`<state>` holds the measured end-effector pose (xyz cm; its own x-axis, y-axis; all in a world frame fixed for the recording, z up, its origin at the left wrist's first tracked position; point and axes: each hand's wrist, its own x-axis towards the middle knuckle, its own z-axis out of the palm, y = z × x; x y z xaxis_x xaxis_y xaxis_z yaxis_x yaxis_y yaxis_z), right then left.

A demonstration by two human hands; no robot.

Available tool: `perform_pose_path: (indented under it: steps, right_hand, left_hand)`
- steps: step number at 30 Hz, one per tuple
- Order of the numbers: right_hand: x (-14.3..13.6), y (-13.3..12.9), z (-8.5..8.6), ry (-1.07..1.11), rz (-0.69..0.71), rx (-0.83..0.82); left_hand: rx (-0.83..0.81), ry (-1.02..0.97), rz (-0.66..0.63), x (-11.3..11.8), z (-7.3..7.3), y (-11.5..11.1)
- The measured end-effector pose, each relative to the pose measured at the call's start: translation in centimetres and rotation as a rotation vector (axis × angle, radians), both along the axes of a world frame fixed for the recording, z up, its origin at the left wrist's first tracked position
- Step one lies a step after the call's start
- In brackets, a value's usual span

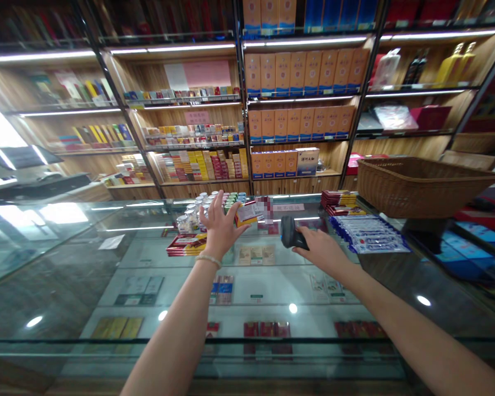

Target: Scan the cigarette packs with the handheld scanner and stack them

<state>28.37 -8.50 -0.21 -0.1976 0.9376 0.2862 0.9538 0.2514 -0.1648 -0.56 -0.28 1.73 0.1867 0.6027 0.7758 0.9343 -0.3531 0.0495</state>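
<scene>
Between thumb and fingers, my left hand [221, 225] pinches a flat red-and-yellow packet [249, 212] with a whitish label side showing; part of it is blurred out. My right hand [319, 247] is wrapped round the handle of a black handheld barcode scanner [289, 232], whose head is turned toward the packet. Both hands are above the glass display counter [181, 297]. Just below and left of my left hand lies a stack of similar red-and-yellow packets [185, 245]. Behind that hand stand several small clear jars [192, 212] with pale lids.
Blue-and-white packets [369, 234] are spread on the counter at right, near another red-and-yellow stack [340, 202]. A brown wicker basket [421, 187] stands at the far right. Cigarette-like boxes lie under the glass. Lit wooden shelves with orange boxes [303, 74] rise behind the counter.
</scene>
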Motion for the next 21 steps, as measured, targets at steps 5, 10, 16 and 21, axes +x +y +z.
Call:
perform_pose_path:
  steps: [5,10,16,21]
  right_hand:
    - [0.3,0.8,-1.3,-0.029,0.015,0.008]
    - [0.4,1.0,-1.8,-0.031,0.012,0.006]
    - [0.4,1.2,-2.2,-0.024,0.028,0.017]
    - [0.5,1.4,-2.6,-0.059,0.006,0.02]
  left_hand:
    - [0.005,0.016,0.0,0.0,0.0,-0.1]
    - [0.013,0.027,0.009,0.0,-0.1,0.0]
    - [0.0,0.026,0.019,0.1,0.1,-0.2]
    - [-0.003,0.021,0.021,0.1,0.0,-0.2]
